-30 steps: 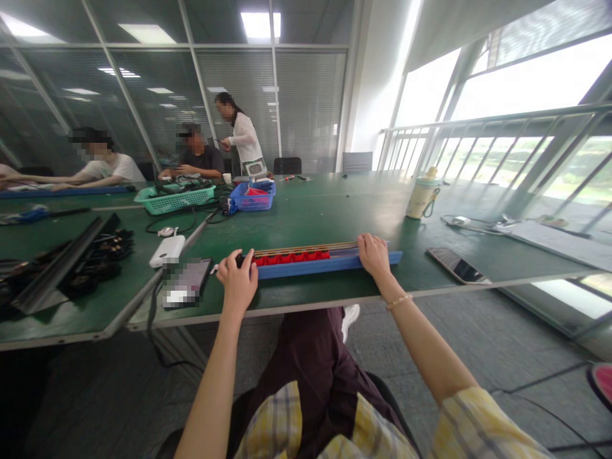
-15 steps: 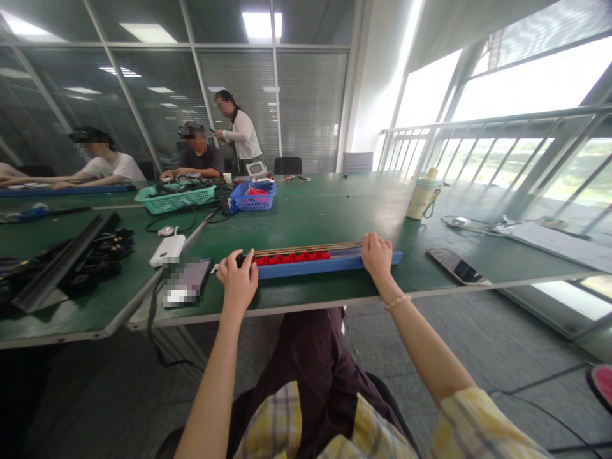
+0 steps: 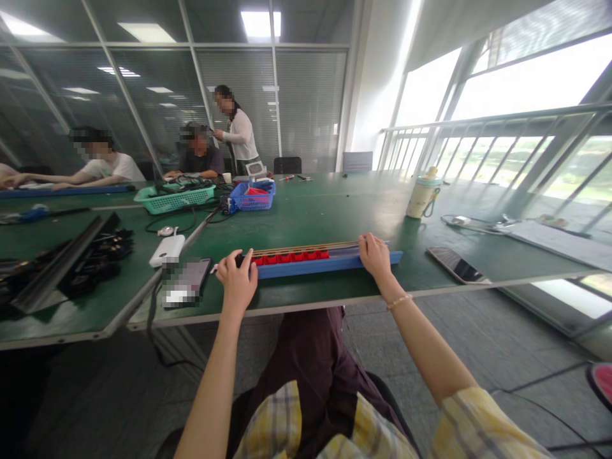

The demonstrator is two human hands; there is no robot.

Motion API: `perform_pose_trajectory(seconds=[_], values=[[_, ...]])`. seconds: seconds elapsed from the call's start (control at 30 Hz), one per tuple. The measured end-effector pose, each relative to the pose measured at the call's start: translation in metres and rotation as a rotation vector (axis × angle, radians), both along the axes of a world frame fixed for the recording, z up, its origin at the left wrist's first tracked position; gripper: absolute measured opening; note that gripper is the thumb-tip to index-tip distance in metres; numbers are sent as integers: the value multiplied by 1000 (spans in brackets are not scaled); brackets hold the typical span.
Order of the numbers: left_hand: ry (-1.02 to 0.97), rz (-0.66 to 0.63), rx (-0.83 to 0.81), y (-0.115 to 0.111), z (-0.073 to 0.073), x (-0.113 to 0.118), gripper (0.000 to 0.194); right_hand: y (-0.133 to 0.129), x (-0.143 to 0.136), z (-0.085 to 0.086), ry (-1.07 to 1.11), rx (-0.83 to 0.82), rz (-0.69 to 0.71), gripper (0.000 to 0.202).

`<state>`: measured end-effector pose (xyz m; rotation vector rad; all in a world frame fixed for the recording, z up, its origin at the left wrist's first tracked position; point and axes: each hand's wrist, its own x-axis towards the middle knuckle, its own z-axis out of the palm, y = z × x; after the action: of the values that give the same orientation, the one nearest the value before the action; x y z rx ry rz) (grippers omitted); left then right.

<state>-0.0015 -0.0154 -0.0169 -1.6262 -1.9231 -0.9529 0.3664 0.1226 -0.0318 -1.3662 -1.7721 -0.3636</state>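
Note:
A long blue channel [image 3: 306, 266] lies on the green table near its front edge, almost crosswise in front of me. Red segments [image 3: 296, 256] fill its left and middle part in a row, and thin orange-yellow strands [image 3: 310, 247] run lengthwise above them. My left hand [image 3: 236, 277] is closed around the channel's left end, thumb on the near right side, with something black partly hidden by its fingers. Toward the right end, my right hand [image 3: 376, 255] grips the channel from above, fingers bent over its far side. The fingertips there are hidden.
Left of the channel lie a phone [image 3: 187, 282] and a white device [image 3: 167, 250]. A second phone [image 3: 458, 265] and a bottle [image 3: 423, 194] stand to the right. Green [image 3: 179, 203] and blue baskets [image 3: 253, 199] sit farther back. Several people are across the table.
My right hand has slid slightly left along the channel. My left hand stays at the left end, and the channel lies as before.

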Motion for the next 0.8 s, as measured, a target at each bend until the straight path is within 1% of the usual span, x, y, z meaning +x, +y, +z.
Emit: perform_pose_trajectory(seconds=[0.23, 0.3, 0.43, 0.5, 0.6, 0.73, 0.8], values=[[0, -6, -6, 0, 1, 0, 43, 2, -3, 0, 119, -56, -186, 41], [-2, -5, -9, 0, 1, 0, 43, 3, -3, -1, 127, -57, -174, 41], [-9, -1, -14, -1, 1, 0, 44, 3, -2, -1, 52, -37, -27, 39], [-9, 1, -14, 0, 1, 0, 45, 2, -3, -1, 30, -31, 6, 39], [-9, 1, -17, 0, 1, 0, 45, 1, -5, 0, 40, -28, -24, 41], [-14, -1, -24, 0, 1, 0, 45, 0, -8, 1, 92, -28, -145, 43], [-12, -1, -19, 0, 1, 0, 45, 0, -8, 1, 107, -33, -178, 44]])
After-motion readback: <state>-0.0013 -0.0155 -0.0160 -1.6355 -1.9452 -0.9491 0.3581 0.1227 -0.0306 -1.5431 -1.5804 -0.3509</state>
